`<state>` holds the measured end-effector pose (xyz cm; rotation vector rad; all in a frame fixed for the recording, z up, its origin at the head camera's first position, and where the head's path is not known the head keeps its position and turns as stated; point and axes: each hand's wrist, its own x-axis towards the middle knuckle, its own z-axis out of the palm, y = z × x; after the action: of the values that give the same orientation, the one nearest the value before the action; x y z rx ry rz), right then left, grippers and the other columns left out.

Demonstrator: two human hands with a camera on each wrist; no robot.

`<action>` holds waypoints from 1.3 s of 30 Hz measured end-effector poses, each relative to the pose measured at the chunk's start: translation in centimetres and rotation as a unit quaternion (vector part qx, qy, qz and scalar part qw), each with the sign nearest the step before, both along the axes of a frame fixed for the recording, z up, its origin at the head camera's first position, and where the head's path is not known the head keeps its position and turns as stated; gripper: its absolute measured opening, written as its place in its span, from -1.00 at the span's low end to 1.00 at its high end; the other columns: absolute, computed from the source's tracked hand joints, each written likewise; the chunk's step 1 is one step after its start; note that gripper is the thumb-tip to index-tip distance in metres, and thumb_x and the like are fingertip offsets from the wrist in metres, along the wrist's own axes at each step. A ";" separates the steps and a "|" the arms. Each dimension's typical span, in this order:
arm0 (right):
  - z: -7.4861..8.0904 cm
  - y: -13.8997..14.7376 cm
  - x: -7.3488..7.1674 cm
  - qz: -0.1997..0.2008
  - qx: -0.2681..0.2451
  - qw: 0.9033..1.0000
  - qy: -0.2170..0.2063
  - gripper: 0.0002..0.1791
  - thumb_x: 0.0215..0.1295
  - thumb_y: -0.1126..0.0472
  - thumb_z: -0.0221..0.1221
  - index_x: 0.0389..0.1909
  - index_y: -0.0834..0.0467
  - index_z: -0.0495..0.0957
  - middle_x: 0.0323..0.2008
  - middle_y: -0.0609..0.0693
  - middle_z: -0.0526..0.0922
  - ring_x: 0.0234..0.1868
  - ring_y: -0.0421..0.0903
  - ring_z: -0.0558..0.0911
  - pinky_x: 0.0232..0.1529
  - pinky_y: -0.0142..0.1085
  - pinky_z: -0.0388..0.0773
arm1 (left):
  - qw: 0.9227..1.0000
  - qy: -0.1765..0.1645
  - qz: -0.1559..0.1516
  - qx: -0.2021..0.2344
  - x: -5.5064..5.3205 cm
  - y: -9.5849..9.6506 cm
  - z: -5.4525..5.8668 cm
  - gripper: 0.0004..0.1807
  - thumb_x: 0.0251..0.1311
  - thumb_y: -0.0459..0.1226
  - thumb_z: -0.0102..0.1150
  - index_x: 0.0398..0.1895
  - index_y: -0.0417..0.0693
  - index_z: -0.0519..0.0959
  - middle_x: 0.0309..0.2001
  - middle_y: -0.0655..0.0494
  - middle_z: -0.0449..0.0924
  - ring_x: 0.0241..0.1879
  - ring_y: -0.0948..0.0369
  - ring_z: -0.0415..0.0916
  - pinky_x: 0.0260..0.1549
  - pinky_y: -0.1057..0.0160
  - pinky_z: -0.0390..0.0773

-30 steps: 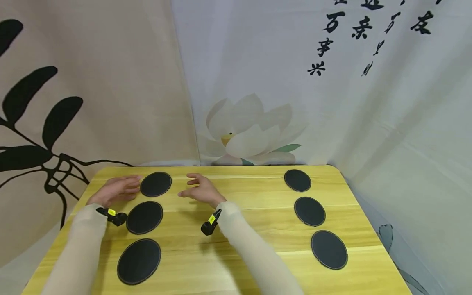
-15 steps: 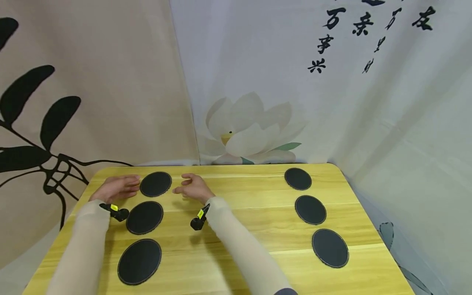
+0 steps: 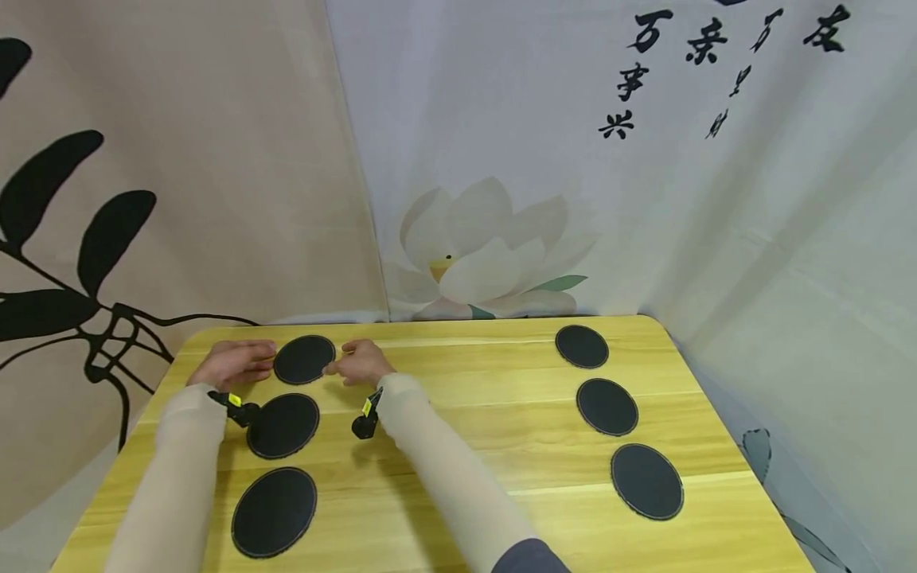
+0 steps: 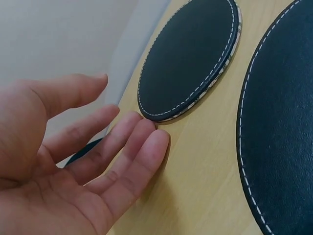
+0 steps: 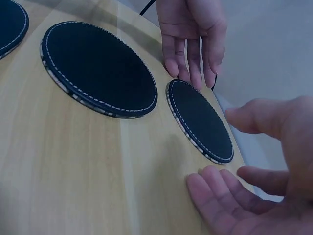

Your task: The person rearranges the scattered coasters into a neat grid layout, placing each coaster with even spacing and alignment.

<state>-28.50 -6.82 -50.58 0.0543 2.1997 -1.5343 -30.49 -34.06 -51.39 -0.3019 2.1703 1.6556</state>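
My left hand [image 3: 235, 363] lies at the left edge of the far-left black round coaster [image 3: 304, 360]. In the left wrist view, its slightly bent fingers [image 4: 151, 147] reach the rim of that coaster [image 4: 188, 61], which has white stitching. Whether they touch it I cannot tell. On the opposite side, my right hand [image 3: 363, 364] is beside the same coaster's right edge. The right wrist view shows its fingers [image 5: 210, 188] extended close to the coaster [image 5: 201, 122], thumb spread apart. Neither hand holds anything. The coaster lies flat on the table between them.
Two more black coasters, a middle one [image 3: 283, 426] and a near one [image 3: 275, 512], line the left side of the wooden table [image 3: 458, 446]. Three others stand in a row at right, the farthest coaster [image 3: 582, 347] near the back edge. A printed curtain [image 3: 501, 159] hangs behind.
My right hand has moved left, up to the far-left coaster's right edge. The left hand has barely shifted. The coasters stay in place on the table.
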 end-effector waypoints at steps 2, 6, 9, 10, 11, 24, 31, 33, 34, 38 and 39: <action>0.2 -0.2 -0.1 0.008 0.014 1.000 -0.003 -0.24 0.24 0.12 0.45 0.44 0.16 0.41 0.23 0.08 0.65 0.01 0.04 0.77 0.15 -0.10 0.70 | 1.000 -0.003 0.008 0.001 0.0 0.2 0.1 -0.31 0.46 -0.18 0.20 0.50 -0.37 0.26 -0.23 0.40 0.69 -0.19 0.34 0.72 0.00 0.25 0.75; 0.1 -0.6 -0.5 0.014 0.039 0.999 -0.010 -0.31 0.22 0.08 0.46 0.35 0.16 0.51 0.18 0.05 0.68 -0.03 0.05 0.78 0.21 -0.06 0.67 | 1.000 -0.005 0.001 -0.006 0.1 0.7 0.5 -0.32 0.48 -0.21 0.16 0.50 -0.42 0.23 -0.25 0.35 0.69 -0.21 0.34 0.71 -0.02 0.24 0.76; -0.1 -0.8 -0.8 0.013 0.048 0.999 -0.021 -0.37 0.20 0.07 0.47 0.28 0.14 0.56 0.22 0.01 0.65 -0.05 0.04 0.78 0.22 -0.06 0.66 | 1.000 -0.006 -0.013 -0.022 0.1 1.1 0.8 -0.33 0.50 -0.22 0.10 0.50 -0.46 0.21 -0.24 0.30 0.68 -0.22 0.34 0.69 -0.01 0.24 0.76; -0.1 -0.8 -0.9 0.011 0.046 0.999 -0.024 -0.39 0.21 0.08 0.46 0.27 0.15 0.57 0.22 0.01 0.65 -0.05 0.05 0.78 0.21 -0.06 0.66 | 0.999 -0.006 -0.015 -0.028 0.1 1.3 0.8 -0.34 0.51 -0.22 0.09 0.49 -0.46 0.22 -0.24 0.28 0.67 -0.23 0.34 0.69 -0.03 0.24 0.76; -0.2 -0.9 -1.0 0.011 0.044 0.999 -0.026 -0.40 0.22 0.08 0.45 0.27 0.15 0.57 0.22 0.02 0.64 -0.05 0.06 0.78 0.21 -0.06 0.67 | 0.999 -0.006 -0.016 -0.034 0.1 1.5 0.9 -0.35 0.51 -0.22 0.09 0.49 -0.46 0.23 -0.24 0.26 0.67 -0.24 0.33 0.69 -0.04 0.24 0.77; 0.2 -0.9 0.1 -0.021 -0.002 0.999 -0.029 -0.57 0.35 0.22 0.33 0.21 0.21 0.59 0.13 0.08 0.67 0.02 0.11 0.75 0.22 -0.05 0.66 | 0.994 -0.017 -0.010 -0.104 0.2 2.3 0.4 -0.42 0.49 -0.25 0.10 0.45 -0.40 0.31 0.03 -0.09 0.56 -0.17 0.19 0.64 -0.09 0.21 0.78; -0.4 -1.5 0.0 -0.061 -0.022 0.998 -0.012 -0.64 0.31 0.27 0.36 0.12 0.20 0.65 0.00 0.08 0.72 -0.05 0.06 0.75 0.12 -0.05 0.70 | 0.996 -0.003 0.022 -0.091 0.2 2.1 0.1 -0.45 0.46 -0.29 0.13 0.41 -0.38 0.36 -0.16 0.07 0.61 -0.29 0.24 0.64 -0.20 0.24 0.79; -0.7 -1.5 -0.1 -0.071 -0.026 0.997 -0.010 -0.67 0.28 0.27 0.38 0.06 0.18 0.69 -0.06 0.05 0.75 -0.15 -0.01 0.73 0.06 -0.07 0.71 | 0.996 0.001 0.030 -0.087 0.3 2.2 0.1 -0.47 0.45 -0.30 0.13 0.40 -0.38 0.38 -0.20 0.09 0.62 -0.31 0.25 0.64 -0.23 0.25 0.79; -0.9 -1.5 -0.1 -0.074 -0.029 0.997 -0.008 -0.69 0.27 0.27 0.39 0.04 0.16 0.70 -0.08 0.04 0.76 -0.20 -0.05 0.70 0.02 -0.09 0.71 | 0.996 0.003 0.033 -0.086 0.4 2.3 0.1 -0.47 0.45 -0.31 0.12 0.40 -0.38 0.37 -0.21 0.10 0.62 -0.31 0.25 0.64 -0.24 0.24 0.79; -1.2 -1.5 -0.2 -0.090 -0.062 0.994 -0.010 -0.75 0.21 0.33 0.41 -0.08 0.18 0.72 -0.17 0.02 0.80 -0.35 -0.13 0.62 -0.25 -0.23 0.63 | 0.995 0.006 0.041 -0.090 0.7 2.5 0.2 -0.46 0.44 -0.31 0.15 0.40 -0.37 0.37 -0.22 0.11 0.62 -0.30 0.25 0.63 -0.24 0.24 0.79; -1.1 -1.5 -0.1 -0.094 -0.067 0.993 -0.009 -0.78 0.21 0.35 0.40 -0.12 0.19 0.72 -0.20 0.02 0.80 -0.37 -0.14 0.62 -0.30 -0.27 0.61 | 0.995 0.006 0.042 -0.091 0.8 2.5 0.2 -0.46 0.44 -0.31 0.16 0.40 -0.37 0.38 -0.22 0.11 0.62 -0.29 0.25 0.63 -0.23 0.23 0.79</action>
<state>-28.61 -8.34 -51.69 0.2376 2.1223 -1.7725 -29.71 -31.55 -51.21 -0.4416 2.3522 1.5092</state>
